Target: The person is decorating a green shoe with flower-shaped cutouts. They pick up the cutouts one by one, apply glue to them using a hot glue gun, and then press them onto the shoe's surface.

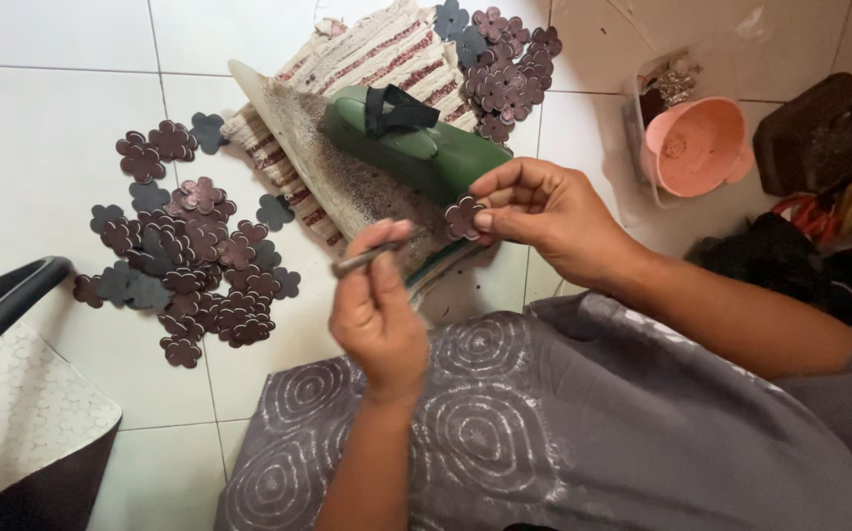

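From the head camera we look down on our two hands above a white tiled floor (42, 108) and our lap, which is covered in grey cloth with pale spiral rings (505, 433).

Our right hand (549, 211) pinches a small dark maroon flower-shaped cutout (463, 217) between thumb and fingers, which are closed on its edge; the cutout sits just in front of the hand, over the near end of a worn board (318, 167).

Our left hand (379, 305) is curled shut around a thin metal rod-like tool (367, 258), whose tip points left and is held near the flower cutout but apart from it.

On the board rests a green iron-shaped block with a black strap (411, 143), and under the board lies a striped woven cloth (377, 49).

A spread pile of the same flower cutouts (185, 261) lies on the floor to the left, and a second heap (505, 64) lies at the far end of the cloth.

To the right stand a pink plastic bowl (697, 147) in a clear container and a dark brown block (824, 133).

At the lower left we see a pale embossed sheet (13, 423).
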Demonstrator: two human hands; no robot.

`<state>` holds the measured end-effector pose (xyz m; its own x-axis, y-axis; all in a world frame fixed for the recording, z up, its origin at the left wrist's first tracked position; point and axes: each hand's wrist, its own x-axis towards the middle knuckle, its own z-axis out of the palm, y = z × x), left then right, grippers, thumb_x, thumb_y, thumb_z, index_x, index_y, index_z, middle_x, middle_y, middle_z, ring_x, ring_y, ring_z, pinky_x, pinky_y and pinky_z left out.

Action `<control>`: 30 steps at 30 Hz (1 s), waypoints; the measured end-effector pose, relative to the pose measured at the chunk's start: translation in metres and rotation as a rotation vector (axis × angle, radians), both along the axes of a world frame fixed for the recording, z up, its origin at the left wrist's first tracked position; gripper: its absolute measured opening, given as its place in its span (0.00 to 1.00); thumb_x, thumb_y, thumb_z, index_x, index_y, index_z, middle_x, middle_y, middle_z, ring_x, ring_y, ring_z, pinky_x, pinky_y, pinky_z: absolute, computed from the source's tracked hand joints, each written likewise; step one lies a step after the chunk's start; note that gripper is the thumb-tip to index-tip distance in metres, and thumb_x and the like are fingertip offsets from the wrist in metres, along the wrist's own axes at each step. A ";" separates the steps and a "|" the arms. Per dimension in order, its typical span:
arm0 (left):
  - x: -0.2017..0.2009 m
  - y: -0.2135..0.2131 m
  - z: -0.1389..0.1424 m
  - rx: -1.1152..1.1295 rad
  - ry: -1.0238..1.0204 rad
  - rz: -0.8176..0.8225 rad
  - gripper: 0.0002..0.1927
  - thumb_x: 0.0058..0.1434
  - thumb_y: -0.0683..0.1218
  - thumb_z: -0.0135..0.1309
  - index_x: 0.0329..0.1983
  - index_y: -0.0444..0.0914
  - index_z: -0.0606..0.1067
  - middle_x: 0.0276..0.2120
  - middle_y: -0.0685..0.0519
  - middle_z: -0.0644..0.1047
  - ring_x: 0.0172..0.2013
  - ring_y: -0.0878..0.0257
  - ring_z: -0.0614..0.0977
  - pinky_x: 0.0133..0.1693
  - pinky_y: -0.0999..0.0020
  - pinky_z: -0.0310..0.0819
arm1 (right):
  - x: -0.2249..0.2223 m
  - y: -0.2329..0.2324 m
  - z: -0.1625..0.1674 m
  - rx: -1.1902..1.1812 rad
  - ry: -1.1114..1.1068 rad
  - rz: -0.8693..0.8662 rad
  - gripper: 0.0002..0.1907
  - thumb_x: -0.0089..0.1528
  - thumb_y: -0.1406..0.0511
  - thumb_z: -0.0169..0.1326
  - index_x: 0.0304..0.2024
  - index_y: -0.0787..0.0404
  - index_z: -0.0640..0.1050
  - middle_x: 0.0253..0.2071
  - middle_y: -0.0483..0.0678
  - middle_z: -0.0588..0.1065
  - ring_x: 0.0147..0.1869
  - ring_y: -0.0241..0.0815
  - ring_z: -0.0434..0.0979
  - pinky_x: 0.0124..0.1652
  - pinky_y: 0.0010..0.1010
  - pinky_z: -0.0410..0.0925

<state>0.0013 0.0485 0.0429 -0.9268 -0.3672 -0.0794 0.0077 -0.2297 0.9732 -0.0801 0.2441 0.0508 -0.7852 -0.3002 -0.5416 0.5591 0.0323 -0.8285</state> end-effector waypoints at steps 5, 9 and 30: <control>0.038 -0.025 -0.009 -0.023 -0.203 0.171 0.16 0.78 0.41 0.41 0.64 0.29 0.69 0.54 0.45 0.78 0.55 0.60 0.80 0.60 0.62 0.77 | -0.025 0.012 0.011 0.017 0.159 -0.030 0.15 0.64 0.73 0.58 0.54 0.64 0.75 0.46 0.49 0.80 0.49 0.37 0.82 0.49 0.29 0.77; 0.072 -0.041 -0.024 0.165 -0.430 0.298 0.18 0.76 0.44 0.40 0.64 0.31 0.68 0.53 0.46 0.77 0.53 0.61 0.80 0.57 0.64 0.77 | -0.044 -0.002 0.030 0.562 0.765 0.096 0.18 0.66 0.73 0.61 0.58 0.67 0.74 0.53 0.53 0.75 0.56 0.43 0.76 0.54 0.30 0.71; 0.035 -0.114 -0.090 -0.036 -0.344 0.463 0.16 0.77 0.43 0.42 0.63 0.31 0.70 0.52 0.45 0.79 0.52 0.60 0.82 0.55 0.65 0.79 | -0.074 -0.245 -0.088 0.834 1.422 1.298 0.12 0.59 0.65 0.54 0.43 0.65 0.76 0.38 0.48 0.74 0.48 0.47 0.74 0.49 0.36 0.69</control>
<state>0.0365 -0.0657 -0.0467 -0.5920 -0.7362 -0.3278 -0.2194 -0.2442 0.9446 -0.1539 -0.0011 -0.0374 -0.2698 -0.9493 -0.1614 -0.9441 0.2937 -0.1493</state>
